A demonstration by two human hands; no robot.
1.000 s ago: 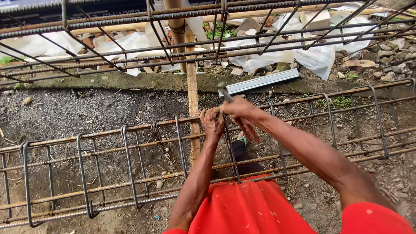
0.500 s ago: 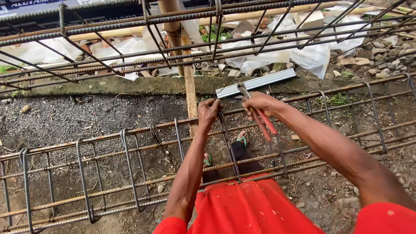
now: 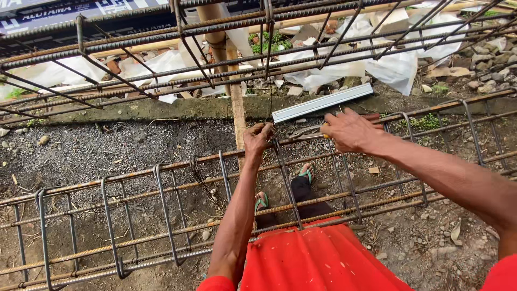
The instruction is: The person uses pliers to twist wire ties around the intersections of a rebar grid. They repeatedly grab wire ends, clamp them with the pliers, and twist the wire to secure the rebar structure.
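Left hand (image 3: 259,139) closed on the top bar of the rebar cage (image 3: 161,172), right at the stirrup (image 3: 285,178) junction, fingers pinching what looks like tie wire, too thin to confirm; right hand (image 3: 350,129) wrapped shut round the handle of the pincers (image 3: 304,132), tool now lying near horizontal with its jaws pointing at the left fist, almost touching the joint; a second ago both hands were bunched tight on the same bar, half a second ago the right hand had pulled up and away with the tool raised; so it has swung back in, reads as a fresh bite on the same tie, likely mid-twist; feet in green sandals (image 3: 307,173) stand on the gravel inside the cage; aluminium channel (image 3: 322,102) lies beyond on the concrete kerb (image 3: 134,110), untouched.
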